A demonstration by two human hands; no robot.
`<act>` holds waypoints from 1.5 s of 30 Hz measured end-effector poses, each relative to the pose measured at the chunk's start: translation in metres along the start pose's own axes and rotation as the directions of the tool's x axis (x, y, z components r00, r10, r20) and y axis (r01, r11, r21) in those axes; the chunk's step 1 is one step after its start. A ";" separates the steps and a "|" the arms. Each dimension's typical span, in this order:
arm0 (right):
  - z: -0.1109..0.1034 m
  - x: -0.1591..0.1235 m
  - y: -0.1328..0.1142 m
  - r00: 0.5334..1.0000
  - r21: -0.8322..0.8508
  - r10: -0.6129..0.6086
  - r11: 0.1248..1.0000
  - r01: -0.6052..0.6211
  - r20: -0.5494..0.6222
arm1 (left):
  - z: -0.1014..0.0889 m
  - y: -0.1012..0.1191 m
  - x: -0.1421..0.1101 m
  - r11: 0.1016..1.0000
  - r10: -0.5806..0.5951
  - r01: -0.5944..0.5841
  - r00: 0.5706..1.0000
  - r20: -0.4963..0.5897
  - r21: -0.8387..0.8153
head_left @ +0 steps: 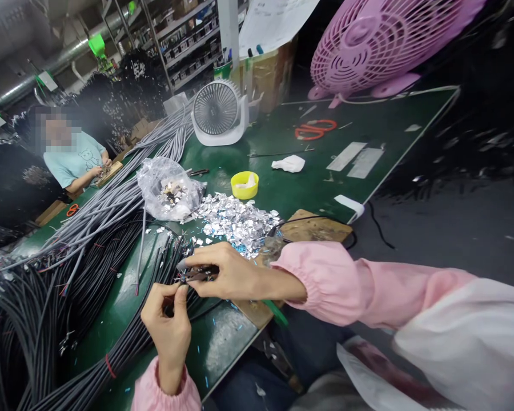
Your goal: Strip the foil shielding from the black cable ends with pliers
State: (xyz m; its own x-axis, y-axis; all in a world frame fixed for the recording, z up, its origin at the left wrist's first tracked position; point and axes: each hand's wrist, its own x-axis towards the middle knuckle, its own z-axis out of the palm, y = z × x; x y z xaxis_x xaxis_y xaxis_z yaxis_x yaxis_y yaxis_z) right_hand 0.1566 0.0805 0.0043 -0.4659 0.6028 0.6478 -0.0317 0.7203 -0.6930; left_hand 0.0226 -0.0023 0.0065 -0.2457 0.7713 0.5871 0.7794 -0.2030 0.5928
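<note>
My left hand [170,325] pinches the end of a black cable between thumb and forefinger; thin bare wires show at its tip. In my right hand [235,271] is a small dark pair of pliers [199,273], its jaws at those wires and its handles mostly hidden by the palm. Both hands nearly touch, above the green table. Just left of them lies a tied bundle of black cables [124,348], with a red band around it. A heap of silvery foil scraps and blue bits [235,220] lies beyond my right hand.
Grey cables [111,211] run along the table's left. Behind the scraps are a plastic bag [167,188], a yellow dish [244,185] and a white fan [218,111]. Orange-handled scissors [316,129] and a pink fan [368,45] are farther back. A co-worker [79,157] sits far left.
</note>
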 end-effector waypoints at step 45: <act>-0.005 0.000 0.003 0.805 -0.613 -0.590 0.612 0.500 0.068 | 0.002 -0.005 -0.001 0.992 -0.128 0.128 0.991 0.038 0.004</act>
State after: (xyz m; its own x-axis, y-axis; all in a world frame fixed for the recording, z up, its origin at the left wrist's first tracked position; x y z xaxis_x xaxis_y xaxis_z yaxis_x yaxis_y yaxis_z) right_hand 0.1611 0.0845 0.0041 -0.4160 0.0368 0.9086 0.2892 0.9527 0.0938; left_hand 0.0201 -0.0007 0.0021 -0.3215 0.8135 0.4847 0.7436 -0.1000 0.6611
